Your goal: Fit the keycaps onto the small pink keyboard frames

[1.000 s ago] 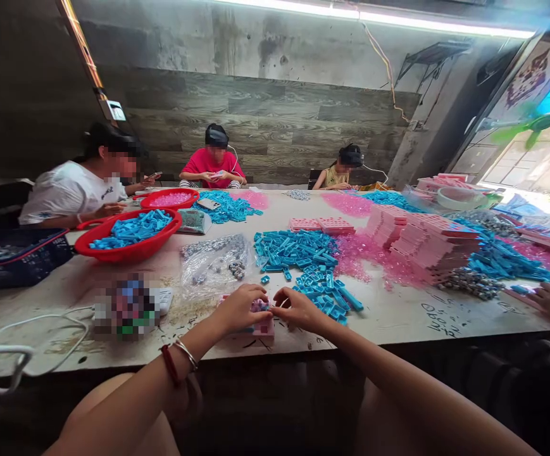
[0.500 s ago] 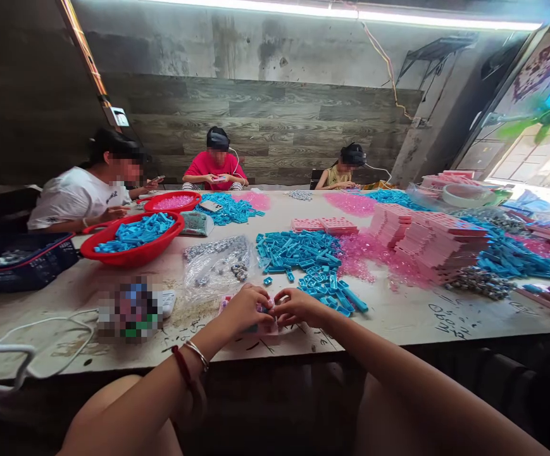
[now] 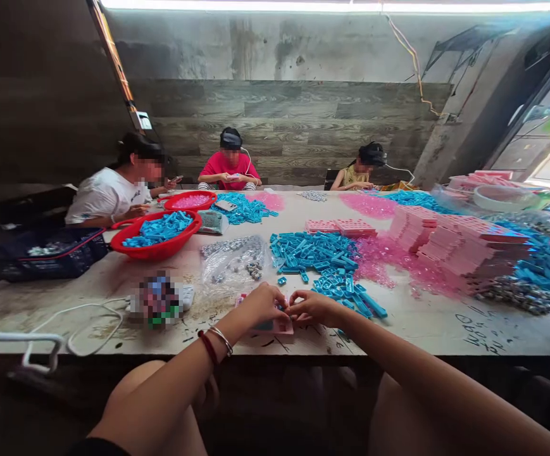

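My left hand (image 3: 259,304) and my right hand (image 3: 313,308) meet fingertip to fingertip over a small pink tray (image 3: 275,327) near the table's front edge. Both hands have their fingers curled and pinched together on a small piece I cannot make out. The left wrist wears a red cord and a silver bangle. A heap of blue plastic pieces (image 3: 325,259) lies just beyond my hands, and a clear bag of small metal parts (image 3: 233,259) sits behind the left hand.
Stacks of pink trays (image 3: 459,244) and loose pink pieces (image 3: 388,256) fill the right. Red basins (image 3: 158,234) hold blue and pink parts at left. A white cable (image 3: 89,320) runs along the front left. Three people sit at the far side.
The camera has turned left, so everything shifted right in view. My hands stay together over the pink tray, with the fingers drawn closer.
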The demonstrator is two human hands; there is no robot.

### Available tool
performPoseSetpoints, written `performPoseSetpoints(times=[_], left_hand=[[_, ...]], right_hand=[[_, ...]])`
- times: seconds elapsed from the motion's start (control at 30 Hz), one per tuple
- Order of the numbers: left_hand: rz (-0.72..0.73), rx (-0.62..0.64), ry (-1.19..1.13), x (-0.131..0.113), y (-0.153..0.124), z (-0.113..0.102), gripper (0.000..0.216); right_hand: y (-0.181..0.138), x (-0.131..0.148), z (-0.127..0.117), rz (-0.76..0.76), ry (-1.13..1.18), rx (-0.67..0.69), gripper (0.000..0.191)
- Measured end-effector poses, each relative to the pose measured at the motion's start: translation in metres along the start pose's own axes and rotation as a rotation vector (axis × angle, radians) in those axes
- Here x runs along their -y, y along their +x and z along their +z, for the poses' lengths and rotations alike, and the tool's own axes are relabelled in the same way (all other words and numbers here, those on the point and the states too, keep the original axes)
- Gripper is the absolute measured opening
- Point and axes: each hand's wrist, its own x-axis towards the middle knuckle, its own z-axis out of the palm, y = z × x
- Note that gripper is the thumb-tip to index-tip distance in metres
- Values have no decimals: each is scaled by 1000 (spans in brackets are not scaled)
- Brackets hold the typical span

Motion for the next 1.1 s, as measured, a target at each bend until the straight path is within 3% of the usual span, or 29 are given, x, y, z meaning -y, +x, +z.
performPoseSetpoints(times=[0.27, 0.43, 0.63, 1.1], left_hand=[[15, 0, 69, 1, -6, -3, 28], [10, -109, 51, -2, -15, 3, 33], [17, -175, 25, -12, -18, 5, 25], [-15, -210, -34, -7, -15, 8, 21]], right_hand=[[-6, 3, 6, -19, -115, -36, 31], [-12, 13, 4, -10, -164, 3, 25], [-19, 20, -3, -23, -199, -15, 22], [-13, 11, 2, -19, -200, 47, 21]])
